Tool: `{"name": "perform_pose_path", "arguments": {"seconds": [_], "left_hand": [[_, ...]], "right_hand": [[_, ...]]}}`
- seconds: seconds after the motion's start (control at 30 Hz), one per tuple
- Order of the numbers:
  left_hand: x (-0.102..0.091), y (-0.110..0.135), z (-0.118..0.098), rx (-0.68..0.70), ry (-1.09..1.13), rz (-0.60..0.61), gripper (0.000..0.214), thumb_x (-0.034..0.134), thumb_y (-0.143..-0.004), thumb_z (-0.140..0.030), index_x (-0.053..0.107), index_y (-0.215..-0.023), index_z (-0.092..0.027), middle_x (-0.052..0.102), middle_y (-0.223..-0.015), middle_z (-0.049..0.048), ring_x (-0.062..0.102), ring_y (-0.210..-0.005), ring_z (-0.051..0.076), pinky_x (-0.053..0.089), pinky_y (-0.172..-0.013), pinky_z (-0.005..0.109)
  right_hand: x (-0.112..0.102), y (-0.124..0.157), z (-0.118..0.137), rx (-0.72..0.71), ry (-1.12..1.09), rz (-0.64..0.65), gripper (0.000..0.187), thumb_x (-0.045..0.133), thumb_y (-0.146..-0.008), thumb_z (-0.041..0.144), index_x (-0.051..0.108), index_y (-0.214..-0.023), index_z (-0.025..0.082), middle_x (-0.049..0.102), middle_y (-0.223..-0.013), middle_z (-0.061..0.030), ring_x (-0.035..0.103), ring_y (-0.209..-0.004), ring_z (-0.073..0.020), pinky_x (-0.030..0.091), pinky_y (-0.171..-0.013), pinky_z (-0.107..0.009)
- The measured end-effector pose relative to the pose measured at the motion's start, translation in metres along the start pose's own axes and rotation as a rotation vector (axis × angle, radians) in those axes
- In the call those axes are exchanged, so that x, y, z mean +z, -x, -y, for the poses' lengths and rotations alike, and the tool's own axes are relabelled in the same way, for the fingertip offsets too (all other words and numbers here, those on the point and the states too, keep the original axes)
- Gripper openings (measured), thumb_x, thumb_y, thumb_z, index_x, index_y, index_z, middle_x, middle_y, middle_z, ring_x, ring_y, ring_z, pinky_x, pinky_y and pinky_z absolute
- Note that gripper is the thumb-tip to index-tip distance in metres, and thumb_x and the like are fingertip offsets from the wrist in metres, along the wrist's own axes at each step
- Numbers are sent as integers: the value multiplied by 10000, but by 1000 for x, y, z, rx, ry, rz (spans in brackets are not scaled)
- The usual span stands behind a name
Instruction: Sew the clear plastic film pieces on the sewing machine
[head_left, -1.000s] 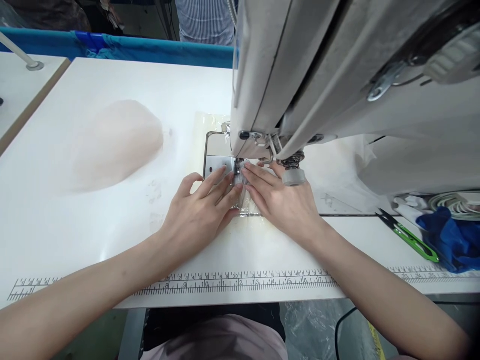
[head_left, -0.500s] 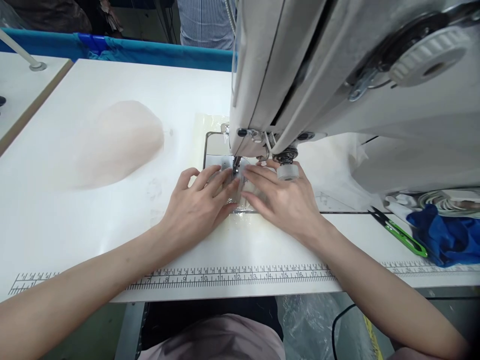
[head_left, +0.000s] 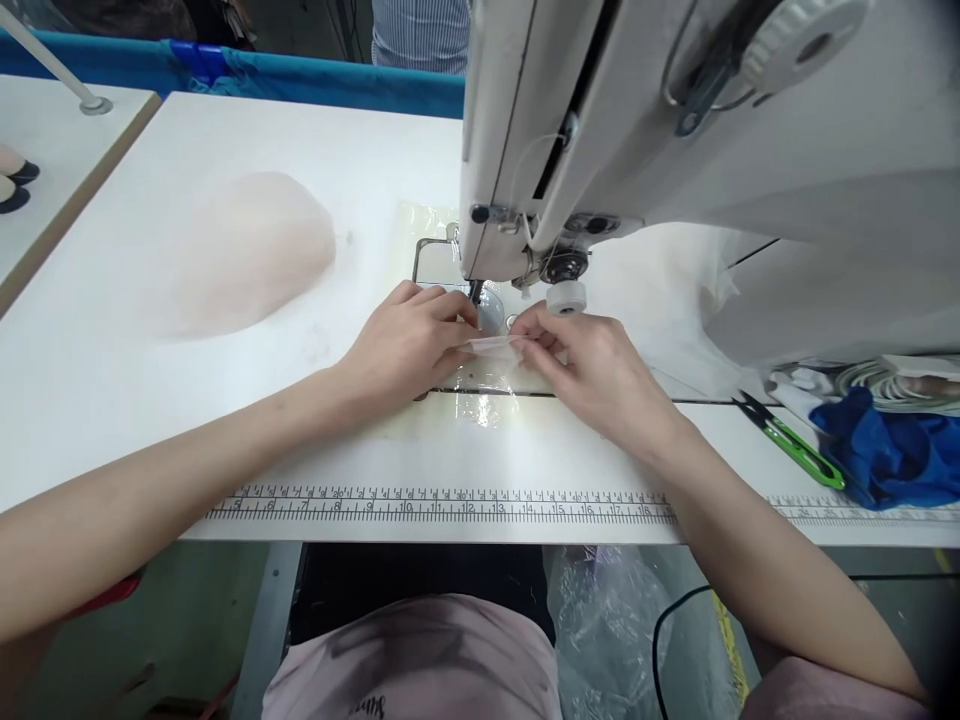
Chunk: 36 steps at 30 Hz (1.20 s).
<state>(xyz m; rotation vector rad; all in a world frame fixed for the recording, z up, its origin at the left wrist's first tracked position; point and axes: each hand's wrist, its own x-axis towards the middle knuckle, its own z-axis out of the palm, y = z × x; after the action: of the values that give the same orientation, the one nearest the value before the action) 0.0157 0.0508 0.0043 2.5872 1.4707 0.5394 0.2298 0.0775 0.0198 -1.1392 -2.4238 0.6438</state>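
Observation:
My left hand [head_left: 409, 340] and my right hand [head_left: 589, 365] pinch the two ends of a small pale, nearly clear strip of material [head_left: 493, 346], held a little above the table just in front of the needle [head_left: 475, 293] of a white sewing machine [head_left: 675, 150]. The fingers of both hands are curled around the strip. A clear plastic film [head_left: 487, 395] lies flat on the machine bed under my hands.
A pale pink fabric piece [head_left: 240, 250] lies on the white table [head_left: 225, 420] at the left. Green-handled thread snips [head_left: 791, 452] and blue cloth [head_left: 892, 450] sit at the right. A printed ruler [head_left: 450, 505] runs along the front edge. A person in a striped shirt [head_left: 416, 30] stands behind.
My hands were flat on the bed, pressing the material by the needle. Now both have curled and lifted the small strip between them. The camera has tilted down a little.

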Motion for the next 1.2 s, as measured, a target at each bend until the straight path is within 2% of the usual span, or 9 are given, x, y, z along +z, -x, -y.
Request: {"name": "perform_pose_path", "arguments": {"seconds": [0.1,0.23,0.33,0.47,0.53,0.6,0.73,0.93,1.2], "left_hand": [[-1,-3,0,-81,146,10,354,430,-963,-301,754,-874,-190,682,-1008,59,616,-918,210,446,-830,385],[-12,-8,2,-172,339,48,383,465,-959,-337,743,-749,-178,674,-969,44,623,-809,156,485,-695,286],[-17,-10,3,-198,366,36,382,489,-956,-338,720,-697,-178,676,-953,32,618,-740,131,479,-641,263],[-12,-7,6,-148,326,40,442,469,-973,-344,693,-632,-173,669,-964,47,613,-776,139,492,-692,287],[-6,-1,8,-47,234,-6,430,455,-981,-349,724,-693,-176,666,-982,67,606,-851,170,490,-762,331],[0,7,7,61,70,-72,346,466,-980,-353,758,-875,-200,672,-1022,79,590,-952,213,471,-819,380],[6,22,-1,170,-243,-158,252,536,-952,-266,683,-1156,-268,704,-1111,44,585,-1074,244,446,-858,403],[0,26,-10,217,-443,-138,303,523,-944,-155,627,-1211,-253,662,-1264,21,596,-1160,217,437,-898,389],[2,27,-6,220,-383,-120,295,520,-951,-145,581,-1230,-220,666,-1248,68,556,-1257,243,449,-914,410]], "right_hand": [[5,-3,0,-32,88,-18,254,623,-884,401,668,-968,165,670,-837,-31,569,-644,-141,384,-571,-257],[13,-6,-1,-81,200,-106,218,531,-950,309,719,-960,199,674,-858,-24,540,-616,-123,331,-542,-255],[15,-6,-3,-75,242,-187,240,512,-963,305,737,-961,224,671,-832,-9,516,-578,-110,296,-515,-256],[14,-4,-5,-99,265,-184,229,534,-952,324,749,-951,246,670,-808,4,507,-564,-110,308,-510,-262],[14,-3,-6,-160,302,-175,206,553,-939,296,752,-941,242,690,-855,-7,554,-646,-136,348,-544,-274],[14,-1,-8,-258,353,-160,181,573,-923,255,753,-925,232,715,-956,-26,600,-812,-183,410,-648,-304],[15,0,-11,-415,380,-119,165,578,-901,172,737,-926,210,725,-1112,-34,601,-1032,-238,442,-840,-378],[16,0,-10,-466,356,-122,218,514,-914,119,724,-943,168,755,-992,-65,652,-959,-222,488,-833,-380],[17,0,-9,-465,414,-121,278,443,-944,114,703,-862,166,740,-801,-58,649,-907,-201,491,-871,-367]]}}
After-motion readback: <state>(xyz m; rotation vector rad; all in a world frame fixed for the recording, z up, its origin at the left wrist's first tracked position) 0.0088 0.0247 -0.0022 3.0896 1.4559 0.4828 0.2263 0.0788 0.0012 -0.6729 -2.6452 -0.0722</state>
